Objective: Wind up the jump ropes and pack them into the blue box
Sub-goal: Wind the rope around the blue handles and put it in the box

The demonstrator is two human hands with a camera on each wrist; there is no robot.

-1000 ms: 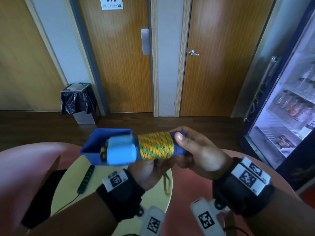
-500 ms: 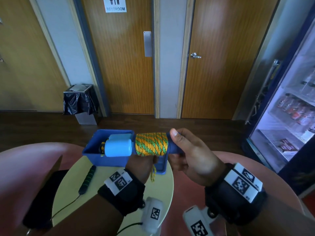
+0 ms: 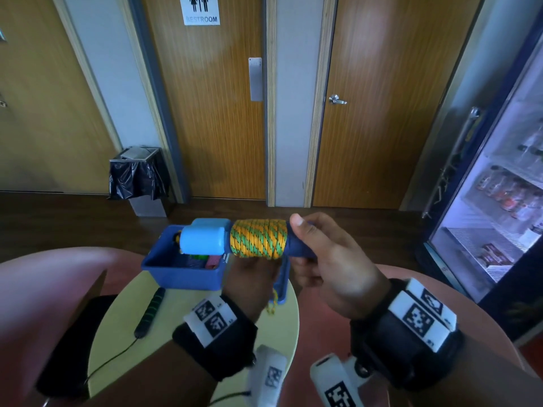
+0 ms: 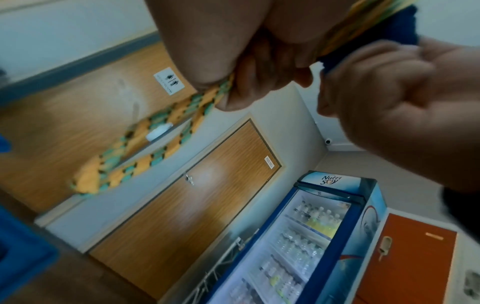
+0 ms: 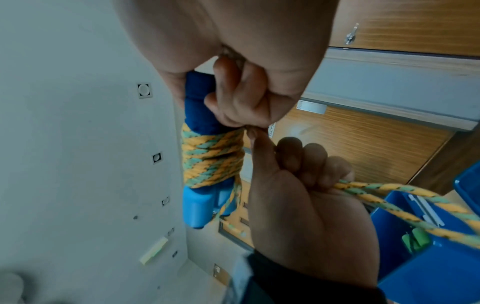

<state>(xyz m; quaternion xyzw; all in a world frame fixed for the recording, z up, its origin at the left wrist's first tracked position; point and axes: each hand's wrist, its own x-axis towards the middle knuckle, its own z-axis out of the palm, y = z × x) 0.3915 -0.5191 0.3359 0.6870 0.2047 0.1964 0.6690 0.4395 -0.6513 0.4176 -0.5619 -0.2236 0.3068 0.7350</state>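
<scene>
My right hand (image 3: pixel 320 254) grips the dark blue handles (image 5: pixel 201 107) of a jump rope, held level above the table. Yellow-and-green rope (image 3: pixel 258 238) is wound tightly round the handles, and their light blue ends (image 3: pixel 204 238) point left. Just below the coil my left hand (image 3: pixel 249 277) holds the loose rope end (image 5: pixel 384 197), which hangs as a short loop (image 4: pixel 135 148). The open blue box (image 3: pixel 182 273) sits on the round table behind the bundle with coloured items inside. A black-and-green handle (image 3: pixel 151 311) of another jump rope lies on the table at left.
The small round yellow table (image 3: pixel 117 342) stands between pink seats (image 3: pixel 44 283). A black-bagged bin (image 3: pixel 138 177) and two wooden doors (image 3: pixel 382 113) are ahead. A lit drinks fridge (image 3: pixel 499 201) stands at right.
The bundle stayed in my hands and has shifted slightly to the right over the box. The hanging rope end below the coil has become shorter.
</scene>
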